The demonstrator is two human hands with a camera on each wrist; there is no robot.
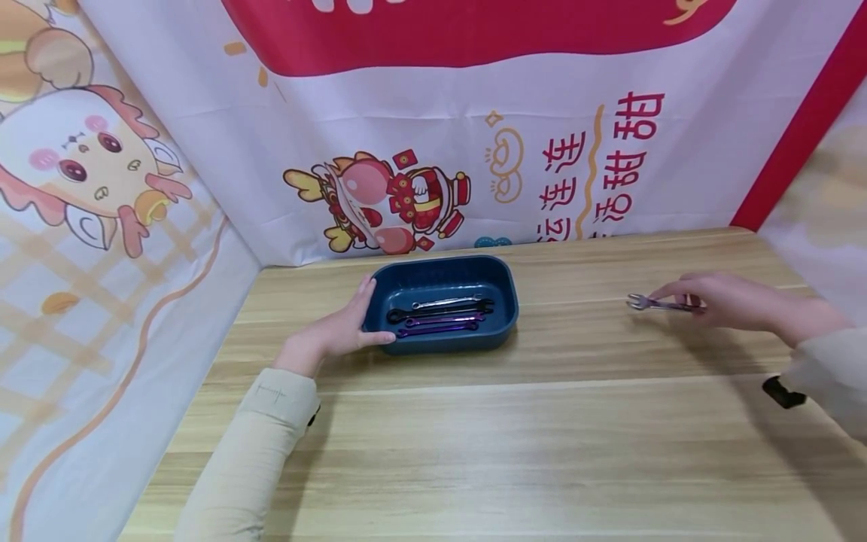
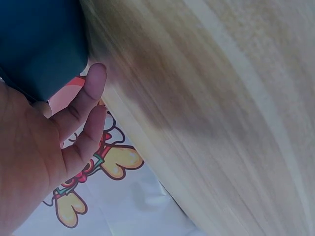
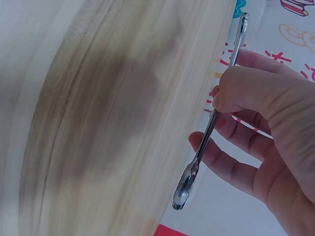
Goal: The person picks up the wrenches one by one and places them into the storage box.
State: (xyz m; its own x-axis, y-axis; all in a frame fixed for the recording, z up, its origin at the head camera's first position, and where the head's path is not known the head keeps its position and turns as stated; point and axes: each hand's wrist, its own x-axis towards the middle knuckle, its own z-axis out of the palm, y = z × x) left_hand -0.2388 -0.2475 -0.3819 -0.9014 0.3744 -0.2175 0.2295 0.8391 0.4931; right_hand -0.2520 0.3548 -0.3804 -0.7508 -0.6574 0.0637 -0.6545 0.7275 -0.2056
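My right hand (image 1: 721, 301) pinches a silver wrench (image 3: 209, 125) by its middle, between thumb and fingers. Its forked end points left in the head view, held over the right part of the table. At the left end of a dark blue plastic bin (image 1: 447, 345), my left hand (image 1: 345, 320) rests with fingers straight along the wall and the thumb at the front corner. Inside the bin lie several wrenches side by side: a silver wrench (image 1: 447, 302), a black wrench (image 1: 440, 310) and purple wrenches (image 1: 440, 327).
The wooden table (image 1: 528, 452) runs up to a printed cloth (image 1: 474, 98) hanging behind it. Another printed cloth (image 1: 169, 301) hangs along the left side. A pale cloth (image 1: 822, 226) stands at the right edge.
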